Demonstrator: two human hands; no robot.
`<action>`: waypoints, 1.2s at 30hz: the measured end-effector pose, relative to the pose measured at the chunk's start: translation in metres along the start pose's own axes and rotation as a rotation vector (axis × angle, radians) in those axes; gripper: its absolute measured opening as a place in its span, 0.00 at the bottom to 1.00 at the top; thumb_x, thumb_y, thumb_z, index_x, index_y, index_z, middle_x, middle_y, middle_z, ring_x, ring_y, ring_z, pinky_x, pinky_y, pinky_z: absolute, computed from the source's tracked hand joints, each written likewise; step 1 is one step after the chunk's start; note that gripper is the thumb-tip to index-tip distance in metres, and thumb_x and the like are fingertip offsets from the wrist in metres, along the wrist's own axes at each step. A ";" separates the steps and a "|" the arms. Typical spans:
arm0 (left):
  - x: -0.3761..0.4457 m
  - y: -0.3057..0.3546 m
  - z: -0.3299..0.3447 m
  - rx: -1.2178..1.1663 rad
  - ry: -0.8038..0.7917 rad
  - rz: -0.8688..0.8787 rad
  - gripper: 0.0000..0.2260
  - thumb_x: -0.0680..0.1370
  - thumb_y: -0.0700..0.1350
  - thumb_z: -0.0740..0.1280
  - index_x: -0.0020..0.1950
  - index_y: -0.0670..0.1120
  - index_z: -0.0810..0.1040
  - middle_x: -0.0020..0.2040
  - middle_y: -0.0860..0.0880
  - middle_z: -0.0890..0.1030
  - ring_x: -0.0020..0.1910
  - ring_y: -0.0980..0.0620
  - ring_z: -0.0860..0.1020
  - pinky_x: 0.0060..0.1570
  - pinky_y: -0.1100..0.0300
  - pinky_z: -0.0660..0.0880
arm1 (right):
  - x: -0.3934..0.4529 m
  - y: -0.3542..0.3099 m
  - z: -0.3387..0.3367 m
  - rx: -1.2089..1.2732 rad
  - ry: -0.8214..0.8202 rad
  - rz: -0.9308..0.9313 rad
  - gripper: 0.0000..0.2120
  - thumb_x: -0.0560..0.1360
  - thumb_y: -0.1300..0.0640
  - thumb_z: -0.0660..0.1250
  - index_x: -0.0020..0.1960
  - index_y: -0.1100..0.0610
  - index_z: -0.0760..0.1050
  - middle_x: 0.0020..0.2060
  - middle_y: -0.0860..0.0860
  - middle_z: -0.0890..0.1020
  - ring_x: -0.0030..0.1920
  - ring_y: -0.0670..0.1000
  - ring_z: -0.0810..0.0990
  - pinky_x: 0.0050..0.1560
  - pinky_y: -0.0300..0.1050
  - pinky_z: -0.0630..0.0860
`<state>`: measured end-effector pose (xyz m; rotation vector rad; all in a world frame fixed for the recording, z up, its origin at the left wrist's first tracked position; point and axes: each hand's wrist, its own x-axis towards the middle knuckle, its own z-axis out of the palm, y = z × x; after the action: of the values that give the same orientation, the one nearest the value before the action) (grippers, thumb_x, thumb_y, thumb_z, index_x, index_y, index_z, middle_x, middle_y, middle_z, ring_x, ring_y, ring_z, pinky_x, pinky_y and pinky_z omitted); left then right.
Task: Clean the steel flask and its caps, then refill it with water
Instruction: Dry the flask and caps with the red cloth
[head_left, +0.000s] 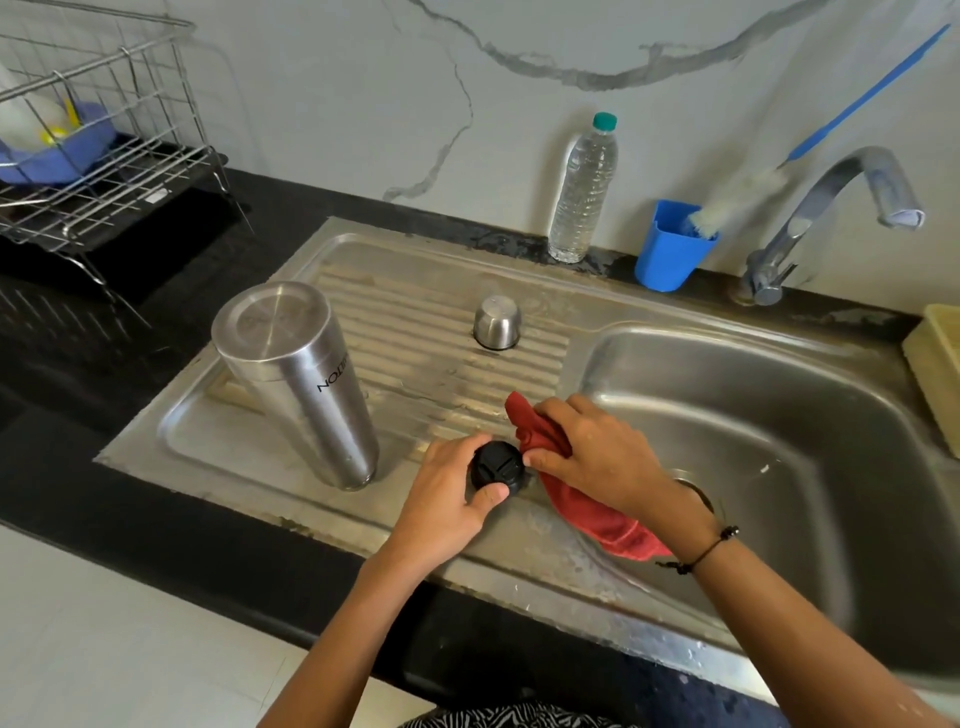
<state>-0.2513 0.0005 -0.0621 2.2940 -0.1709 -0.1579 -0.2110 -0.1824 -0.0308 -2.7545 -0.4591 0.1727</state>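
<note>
Centre of frame, low: left hand (447, 499) is gripping the black inner cap (496, 469), thumb and fingers curled round its edge, holding it just above the steel drainboard (441, 332). Right hand (597, 457) is clutching a red cloth (540, 441), fingers closed on it, fingertips touching the cap's right side; the cloth is trailing under the wrist. Steel flask (296, 379) is standing upside down on the drainboard, left of centre. Steel outer cap (497, 322) is sitting mouth-down further up the drainboard. Sink basin (779, 441) is lying at right. Plastic water bottle (584, 192) and blue cup (672, 249) are standing by the wall, upper right.
</note>
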 end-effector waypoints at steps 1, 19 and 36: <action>-0.001 0.000 0.000 0.017 -0.008 0.000 0.25 0.76 0.47 0.68 0.72 0.48 0.66 0.65 0.51 0.72 0.65 0.52 0.68 0.64 0.63 0.64 | -0.001 0.000 -0.001 0.008 0.005 0.001 0.25 0.74 0.40 0.63 0.67 0.48 0.65 0.54 0.49 0.73 0.53 0.52 0.75 0.46 0.46 0.72; 0.127 0.060 -0.020 0.220 0.222 -0.073 0.25 0.76 0.46 0.68 0.70 0.43 0.65 0.66 0.41 0.69 0.66 0.41 0.66 0.64 0.53 0.64 | -0.001 0.019 -0.032 0.193 0.207 0.071 0.21 0.72 0.38 0.64 0.59 0.47 0.70 0.48 0.48 0.75 0.46 0.50 0.75 0.46 0.49 0.75; 0.194 0.053 0.001 0.061 0.288 -0.145 0.20 0.72 0.51 0.72 0.58 0.45 0.70 0.55 0.43 0.75 0.54 0.44 0.75 0.51 0.53 0.71 | 0.012 0.043 -0.047 0.219 0.244 0.138 0.23 0.70 0.34 0.61 0.58 0.47 0.69 0.44 0.44 0.71 0.43 0.48 0.74 0.42 0.43 0.71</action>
<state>-0.0648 -0.0687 -0.0344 2.3595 0.1405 0.1055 -0.1789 -0.2311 -0.0026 -2.5471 -0.1744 -0.0763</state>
